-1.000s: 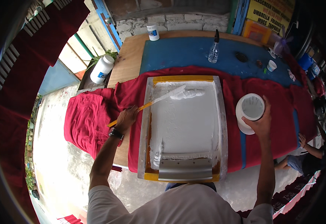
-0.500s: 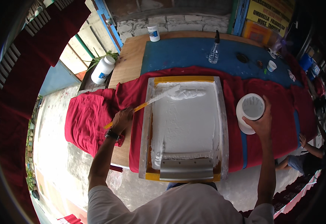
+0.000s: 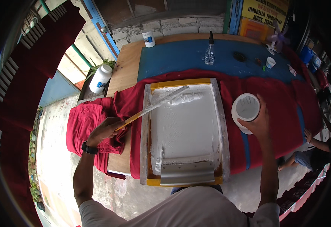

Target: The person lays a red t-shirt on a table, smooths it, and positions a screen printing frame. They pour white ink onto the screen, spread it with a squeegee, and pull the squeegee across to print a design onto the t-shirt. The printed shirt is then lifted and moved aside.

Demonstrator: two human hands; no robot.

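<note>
My left hand [image 3: 108, 130] is closed around the yellow handle of an ink spatula [image 3: 140, 113]. The spatula's white-coated blade reaches over the far part of a framed printing screen [image 3: 147, 140]. Below the blade lies a thick ridge of white ink [image 3: 188, 98], and more ink is spread over the mesh. A metal-handled squeegee [image 3: 188, 174] rests across the screen's near end. On the right, my right hand [image 3: 262, 121] grips an open white tub [image 3: 239, 119], tilted so its ink-streaked inside shows. Red shirts [image 3: 271, 109] lie under and beside the screen.
At the back stand a white jar [image 3: 148, 38], a clear bottle with a black top [image 3: 209, 55] and a small cup [image 3: 270, 62]. A large white jar [image 3: 100, 79] sits at the left. Another person's hand [image 3: 308, 136] touches the table's right edge.
My left hand has moved left and toward me with the spatula, whose blade now lies at a shallower slant over the ink. My right hand still holds the tub. The whole view has shifted slightly.
</note>
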